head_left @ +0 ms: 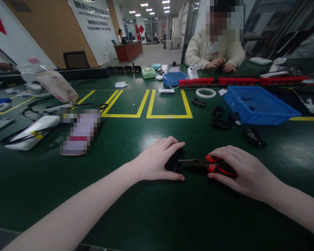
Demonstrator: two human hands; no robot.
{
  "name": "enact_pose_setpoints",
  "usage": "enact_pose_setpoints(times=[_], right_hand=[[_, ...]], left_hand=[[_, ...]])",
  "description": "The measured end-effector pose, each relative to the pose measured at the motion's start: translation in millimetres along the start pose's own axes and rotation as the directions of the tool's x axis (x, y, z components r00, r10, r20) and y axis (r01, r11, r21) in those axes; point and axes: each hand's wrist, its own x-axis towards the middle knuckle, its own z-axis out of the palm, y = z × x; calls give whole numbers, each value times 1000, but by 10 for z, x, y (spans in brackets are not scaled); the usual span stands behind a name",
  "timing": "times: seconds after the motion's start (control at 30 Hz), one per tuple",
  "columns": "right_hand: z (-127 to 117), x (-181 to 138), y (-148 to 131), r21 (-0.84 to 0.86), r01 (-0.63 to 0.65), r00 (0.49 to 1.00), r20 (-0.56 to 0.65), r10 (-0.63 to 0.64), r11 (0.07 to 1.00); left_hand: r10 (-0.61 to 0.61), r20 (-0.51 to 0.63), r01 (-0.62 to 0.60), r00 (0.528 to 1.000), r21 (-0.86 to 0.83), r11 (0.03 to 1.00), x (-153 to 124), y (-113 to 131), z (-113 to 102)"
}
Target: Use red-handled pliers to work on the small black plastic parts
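Head view. My left hand [159, 158] lay palm down on the green table [146, 216], its fingers wrapped over a black plastic part [173, 164] and pinning it to the surface, apparently to keep it from sliding. My right hand [238, 169] was closed around the red-and-black handles of the needle-nose pliers [199, 162]. The pliers lay low and level, with the tips reaching into the part under my left fingers. Whether the tips gripped anything inside could not be seen.

Similar loose black parts [221, 123] lay beyond my right hand, just beside a large blue bin [259, 106], within easy reach. A roll of white tape [205, 92] sat near the yellow floor-style markings [151, 104]. Across the table, a co-worker in a striped top [214, 52] had both hands on a separate dark item behind a red rail [240, 81].
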Motion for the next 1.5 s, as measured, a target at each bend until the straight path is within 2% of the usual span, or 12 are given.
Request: enact_pose_setpoints(times=[0.17,0.33,0.5,0.6,0.8,1.07,1.23,1.5], right_hand=[[-3,10,-8,3,9,1000,7,-9,1000],[4,-7,-8,134,-117,991,77,107,984],[12,-54,6,167,-175,981,112,158,970],[16,-56,12,143,-144,986,103,130,979],[8,-24,13,31,-8,1000,9,8,999],[17,-55,82,71,-45,998,45,42,996],[4,-11,78,17,4,1000,7,-4,1000],[-11,-1,64,-127,72,997,13,-71,989]], left_hand=[[-1,26,1,1000,-4,1000,15,-5,-23],[-13,12,13,1000,-27,1000,19,-1,-21],[5,3,-5,1000,-17,1000,5,-8,-13],[26,0,-26,1000,-8,1000,-1,-16,-2],[49,8,-49,999,7,999,17,-36,11],[57,-31,-58,998,-16,998,10,-49,16],[88,-68,-90,994,-21,996,1,-46,15],[70,-34,-71,997,-22,997,3,-38,5]])
